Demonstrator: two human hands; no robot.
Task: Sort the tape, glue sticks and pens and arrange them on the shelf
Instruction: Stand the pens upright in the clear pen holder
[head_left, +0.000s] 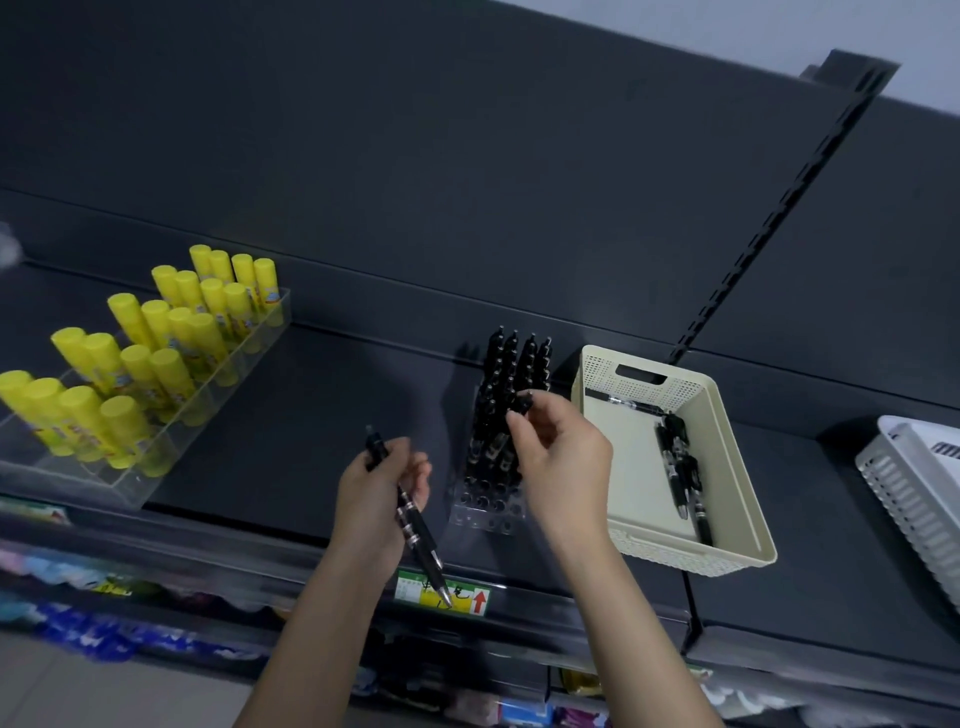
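Pens, blk: our R hand (561, 457) pinches rack pen (523, 402) upright to seat it in clear rack (485, 512); L hand (382, 493) grips spare pen (415, 525), prob. queued next.

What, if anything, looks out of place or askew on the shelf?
Nothing is spilled or damaged. A few pens lie loose in the cream basket, unsorted, and the front holes of the clear pen holder are empty. The glue sticks lean evenly in their tray.
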